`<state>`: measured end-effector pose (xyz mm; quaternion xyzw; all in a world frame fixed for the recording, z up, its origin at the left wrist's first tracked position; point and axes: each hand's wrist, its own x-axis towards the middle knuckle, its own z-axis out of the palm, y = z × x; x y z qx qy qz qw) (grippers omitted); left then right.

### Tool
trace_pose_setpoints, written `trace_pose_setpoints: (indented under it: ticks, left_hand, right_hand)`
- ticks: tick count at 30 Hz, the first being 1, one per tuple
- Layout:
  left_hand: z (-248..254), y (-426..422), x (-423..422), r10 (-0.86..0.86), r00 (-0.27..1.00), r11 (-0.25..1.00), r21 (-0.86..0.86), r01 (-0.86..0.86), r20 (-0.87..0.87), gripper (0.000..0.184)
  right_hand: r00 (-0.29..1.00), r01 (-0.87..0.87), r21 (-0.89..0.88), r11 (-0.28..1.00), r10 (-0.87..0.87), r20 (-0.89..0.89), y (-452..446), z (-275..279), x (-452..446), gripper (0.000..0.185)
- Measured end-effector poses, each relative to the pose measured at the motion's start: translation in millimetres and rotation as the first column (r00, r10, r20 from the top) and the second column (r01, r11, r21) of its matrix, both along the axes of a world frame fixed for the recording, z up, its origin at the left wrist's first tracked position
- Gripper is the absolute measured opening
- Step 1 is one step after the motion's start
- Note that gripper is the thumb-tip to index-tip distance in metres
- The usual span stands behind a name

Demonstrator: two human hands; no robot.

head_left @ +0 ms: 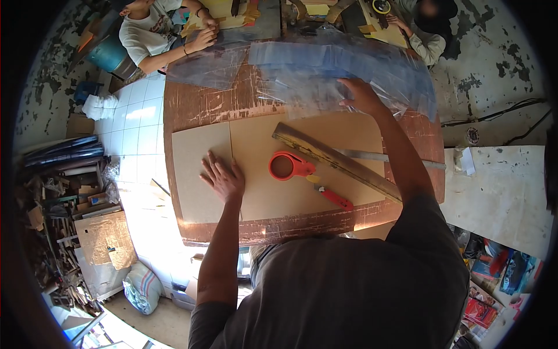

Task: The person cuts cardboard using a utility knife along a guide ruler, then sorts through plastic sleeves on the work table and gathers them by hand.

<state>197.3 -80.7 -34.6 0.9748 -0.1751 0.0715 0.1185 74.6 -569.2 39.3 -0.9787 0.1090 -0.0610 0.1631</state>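
My left hand [222, 179] lies flat with fingers spread on the left panel of a brown cardboard sheet [256, 200]. Stretched out toward the far side, my right hand [363, 98] has its fingers apart over the near edge of a pile of clear plastic sheets [325, 61]; it appears to hold nothing. Between my arms, a red tape dispenser [302, 168] rests on the cardboard. Just below it is a red-handled cutter [335, 198]. A long worn bar [331, 157] lies diagonally across the cardboard, crossing a thin metal ruler [415, 160].
Two people, one at the far left [152, 29] and one at the far right [430, 35], work beyond the brown table [203, 104]. Wood scraps [58, 244] crowd the left wall. A pale board [500, 198] stands right of the table, with colourful packets [482, 311] below.
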Motion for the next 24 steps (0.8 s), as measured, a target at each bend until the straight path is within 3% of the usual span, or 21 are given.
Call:
trace_pose_setpoints:
  ticks: [2,4,8,10,12,14,16,18,19,21,22,23,24]
  left_hand:
    - [-1,1,0,0.001,1.000,1.000,-0.004,-0.001,0.009,0.061]
    - [-1,1,0,-0.006,1.000,1.000,-0.013,0.006,0.021,0.061]
    - [-2,0,2,0.007,1.000,1.000,0.009,-0.007,0.002,0.061]
    - [-2,1,0,0.003,1.000,1.000,-0.008,-0.003,0.004,0.062]
    - [-2,1,-1,0.004,1.000,1.000,0.005,-0.004,-0.006,0.063]
    - [0,0,0,0.003,1.000,1.000,0.017,-0.003,-0.005,0.063]
    - [0,1,0,-0.004,1.000,1.000,0.005,0.004,0.001,0.063]
    - [-4,3,0,-0.016,1.000,1.000,0.023,0.015,0.013,0.061]
    - [-5,3,1,-0.018,1.000,0.999,0.040,0.017,0.017,0.060]
    - [-2,1,1,-0.014,1.000,1.000,0.022,0.014,0.010,0.061]
    - [-1,0,0,-0.006,1.000,1.000,0.006,0.006,-0.001,0.062]
    - [0,0,-1,-0.007,1.000,1.000,0.005,0.007,-0.004,0.062]
    - [0,0,-1,-0.008,1.000,1.000,0.006,0.008,-0.005,0.061]
  right_hand:
    - [0.998,0.018,-0.036,0.999,-0.020,-0.062,11,-4,9,0.063]
    - [0.996,0.046,-0.210,0.977,-0.060,-0.062,17,-6,12,0.052]
    - [0.998,-0.061,-0.102,0.993,0.060,-0.015,7,1,24,0.033]
    - [0.989,-0.112,0.287,0.951,0.134,-0.060,35,57,33,0.019]
    - [0.980,-0.188,0.431,0.882,0.136,0.149,44,94,41,0.010]
    - [0.931,-0.248,0.637,0.730,-0.001,0.365,32,133,51,0.011]
    - [0.790,-0.350,0.730,0.587,-0.233,0.567,0,180,54,0.013]
    - [0.495,-0.449,0.699,0.557,-0.496,0.713,-48,221,45,0.010]
    - [0.351,-0.459,0.714,0.528,-0.631,0.692,-40,256,38,0.014]
    - [0.115,-0.450,0.686,0.571,-0.725,0.679,-94,284,15,0.020]
    - [0.096,-0.579,0.571,0.582,-0.647,0.757,-160,282,-8,0.009]
    - [-0.053,-0.452,0.563,0.692,-0.651,0.757,-186,287,-21,0.019]
    - [-0.084,-0.435,0.582,0.687,-0.675,0.733,-202,287,-38,0.022]
